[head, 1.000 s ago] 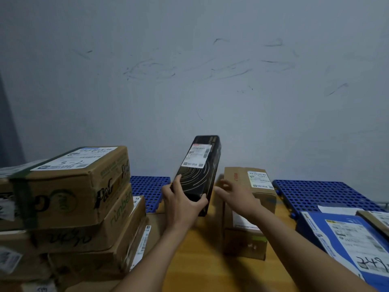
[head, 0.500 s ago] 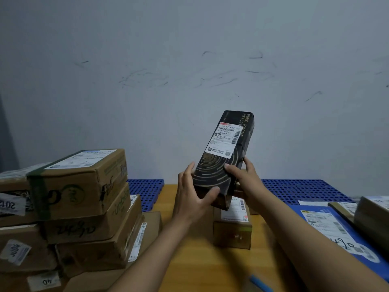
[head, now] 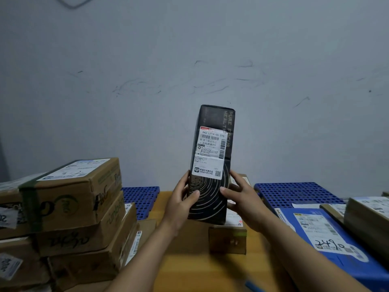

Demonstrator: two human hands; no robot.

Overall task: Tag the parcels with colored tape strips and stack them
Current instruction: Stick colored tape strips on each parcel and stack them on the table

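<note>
While both hands grip it, the tall black cardboard box [head: 210, 165] stands nearly upright above the wooden bench [head: 189, 266]. Left hand [head: 182, 204] and right hand [head: 242, 199] curl around its lower sides.

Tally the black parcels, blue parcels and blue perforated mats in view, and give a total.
black parcel: 1
blue parcel: 1
blue perforated mats: 2
total: 4

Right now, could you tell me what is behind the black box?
A brown carton on the table shows below the black box; its upper part is covered.
</note>
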